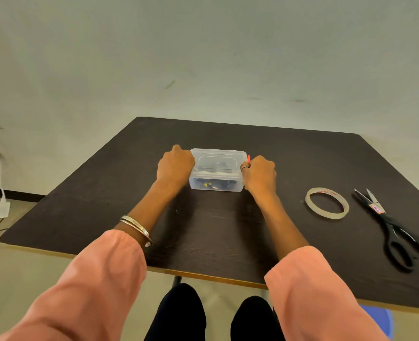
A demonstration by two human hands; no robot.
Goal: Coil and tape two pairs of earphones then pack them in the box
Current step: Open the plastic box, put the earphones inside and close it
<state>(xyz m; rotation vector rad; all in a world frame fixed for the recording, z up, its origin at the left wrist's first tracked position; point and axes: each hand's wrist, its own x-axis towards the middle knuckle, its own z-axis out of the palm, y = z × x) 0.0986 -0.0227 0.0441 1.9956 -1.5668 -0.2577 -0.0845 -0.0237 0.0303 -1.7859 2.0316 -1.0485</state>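
Your left hand (175, 164) and right hand (260, 174) grip the two ends of the lidded clear box (217, 169) at the frame's centre; tape roll (327, 203) lies right.

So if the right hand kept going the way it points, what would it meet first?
The right hand grips the box end, pointing away; beyond it only bare table, then wall, though depth is unclear.

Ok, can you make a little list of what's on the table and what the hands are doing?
box: clear plastic box, lid on, dark things inside
left hand: left hand grips the box's left end
right hand: right hand grips the box's right end
tape: tape roll lying flat, right of the box
scissors: black scissors, right of the tape
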